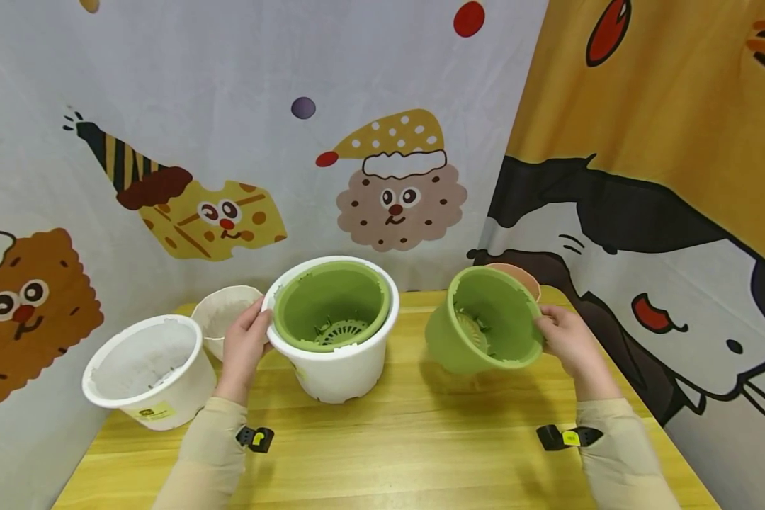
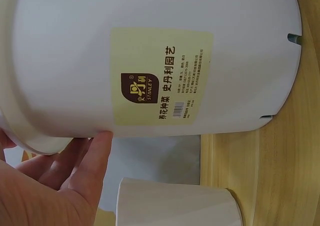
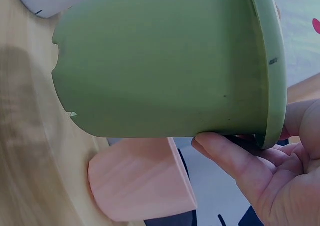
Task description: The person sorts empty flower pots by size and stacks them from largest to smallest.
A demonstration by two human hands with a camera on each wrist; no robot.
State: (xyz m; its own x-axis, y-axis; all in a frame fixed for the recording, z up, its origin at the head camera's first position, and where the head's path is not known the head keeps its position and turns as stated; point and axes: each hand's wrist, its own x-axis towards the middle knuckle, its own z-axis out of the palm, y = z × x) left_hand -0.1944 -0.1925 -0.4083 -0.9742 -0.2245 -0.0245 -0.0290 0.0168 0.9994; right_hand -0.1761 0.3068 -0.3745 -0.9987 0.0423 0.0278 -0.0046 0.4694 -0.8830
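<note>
My left hand [image 1: 242, 347] grips the rim of a white flower pot [image 1: 341, 375] standing on the table. Nested inside that pot is a green flower pot [image 1: 312, 301] with a slotted bottom. In the left wrist view, a yellowish label [image 2: 162, 81] shows on the white pot's wall, and the fingers curl at its rim. My right hand [image 1: 570, 343] pinches the rim of another green flower pot [image 1: 449, 347]. This one is tilted with its mouth toward me, its shadow on the table beneath. The right wrist view shows the thumb against its outer wall [image 3: 165, 66].
Another white pot [image 1: 181, 397] stands on the left of the wooden table [image 1: 370, 453], with a smaller off-white pot [image 1: 210, 322] behind it. A pink pot [image 3: 142, 181] stands beyond the tilted green pot. A printed curtain [image 1: 229, 85] hangs behind the table.
</note>
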